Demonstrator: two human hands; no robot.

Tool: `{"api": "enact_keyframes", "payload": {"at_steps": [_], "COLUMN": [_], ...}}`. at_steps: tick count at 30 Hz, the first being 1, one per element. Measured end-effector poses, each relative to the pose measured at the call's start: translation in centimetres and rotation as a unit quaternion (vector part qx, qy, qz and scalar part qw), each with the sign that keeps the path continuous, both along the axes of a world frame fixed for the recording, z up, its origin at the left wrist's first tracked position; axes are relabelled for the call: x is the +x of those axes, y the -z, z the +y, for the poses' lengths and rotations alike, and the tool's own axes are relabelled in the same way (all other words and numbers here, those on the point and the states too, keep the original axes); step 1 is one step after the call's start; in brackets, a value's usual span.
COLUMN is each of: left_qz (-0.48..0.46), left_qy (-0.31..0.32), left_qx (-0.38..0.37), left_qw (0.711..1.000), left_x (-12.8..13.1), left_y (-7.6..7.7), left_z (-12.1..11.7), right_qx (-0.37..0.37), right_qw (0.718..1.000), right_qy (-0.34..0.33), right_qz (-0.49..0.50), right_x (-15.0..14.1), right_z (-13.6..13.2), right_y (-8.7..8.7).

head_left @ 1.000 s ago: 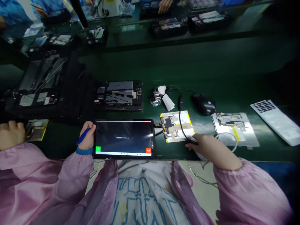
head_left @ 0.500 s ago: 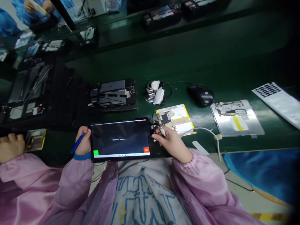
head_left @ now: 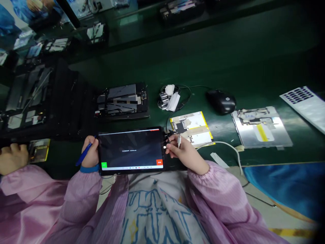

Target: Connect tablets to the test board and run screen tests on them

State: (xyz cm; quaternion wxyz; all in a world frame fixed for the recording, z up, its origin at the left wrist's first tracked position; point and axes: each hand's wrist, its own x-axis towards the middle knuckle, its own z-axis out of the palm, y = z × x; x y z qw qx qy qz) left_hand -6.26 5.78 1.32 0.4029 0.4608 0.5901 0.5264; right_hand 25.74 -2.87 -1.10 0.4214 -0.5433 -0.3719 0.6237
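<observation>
A tablet [head_left: 130, 149] with a lit dark screen, a green box low on the left and a red one low on the right, lies level before me. My left hand [head_left: 89, 154] is closed on its left edge, with a slim blue pen-like tool [head_left: 83, 155] also in the fingers. At the right edge, my right hand [head_left: 181, 149] pinches a white cable plug [head_left: 179, 140]. A small white piece shows between its fingertips and the tablet; whether it sits in the port I cannot tell. A black cable [head_left: 166, 124] runs down to the same spot.
Behind the right hand lies a yellow-edged screen panel [head_left: 200, 127]. Farther right are a black mouse [head_left: 221, 101], a silver panel [head_left: 262, 130] and a label sheet [head_left: 302, 98]. Opened tablets [head_left: 123, 101] stand behind and left. A co-worker's hand [head_left: 14, 157] rests at far left.
My right hand has shifted slightly and the white plug in it now stands more upright. The left hand and tablet are nearly unchanged. The view has turned a little.
</observation>
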Motion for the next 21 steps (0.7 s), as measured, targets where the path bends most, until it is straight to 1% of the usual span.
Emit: {"api": "enact_keyframes", "payload": {"at_steps": [2, 7, 11, 13, 18, 21], "left_qz": [0.004, 0.007, -0.002, -0.001, -0.008, -0.009], "left_qy": [0.007, 0.008, 0.004, 0.010, 0.016, 0.019], "left_qx": [0.002, -0.004, -0.011, -0.009, -0.011, -0.013], "left_qw": [1.000, 1.000, 1.000, 1.000, 1.000, 1.000], "left_x": [-0.10, -0.30, -0.37, -0.34, -0.29, -0.62], "left_y": [0.04, 0.17, 0.30, 0.31, 0.24, 0.47], "left_z": [-0.02, -0.07, -0.12, -0.15, -0.16, -0.11], "right_qx": [-0.006, -0.033, -0.033, -0.030, -0.035, -0.038], "right_qw": [1.000, 0.998, 0.997, 0.997, 0.997, 0.997], "right_qy": [0.000, -0.045, -0.023, -0.023, -0.037, -0.047], "right_qz": [-0.002, 0.019, 0.065, 0.073, 0.064, 0.050], "right_x": [-0.06, -0.10, 0.06, 0.17, 0.28, 0.21], "right_z": [-0.04, -0.14, -0.14, -0.18, -0.27, -0.18], "right_y": [-0.15, -0.44, -0.38, -0.39, -0.42, -0.40]}}
